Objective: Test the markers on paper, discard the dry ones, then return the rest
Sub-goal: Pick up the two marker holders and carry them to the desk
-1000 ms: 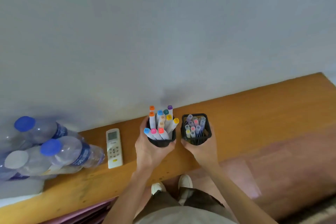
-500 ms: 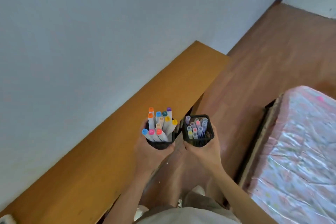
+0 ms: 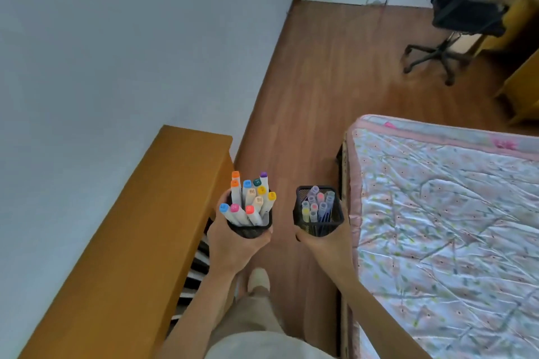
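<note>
My left hand (image 3: pixel 233 248) grips a round black mesh cup (image 3: pixel 250 230) from below. Several white markers with coloured caps (image 3: pixel 250 198) stick out of its top. My right hand (image 3: pixel 326 242) grips a square black mesh cup (image 3: pixel 318 224) that holds several pastel pens (image 3: pixel 318 205), sunk mostly below its rim. Both cups are upright and carried in the air above the floor, a little apart from each other. No paper is in view.
A long orange wooden shelf (image 3: pixel 140 227) runs along the wall on my left. A bed with a floral cover (image 3: pixel 449 227) fills the right. Between them lies a strip of wooden floor (image 3: pixel 309 102). A black office chair (image 3: pixel 455 17) stands far right by yellow furniture (image 3: pixel 522 79).
Both hands have lifted the cups off the wooden shelf and carry them. My view has turned right, away from the bottles and remote, toward the floor, bed and chair.
</note>
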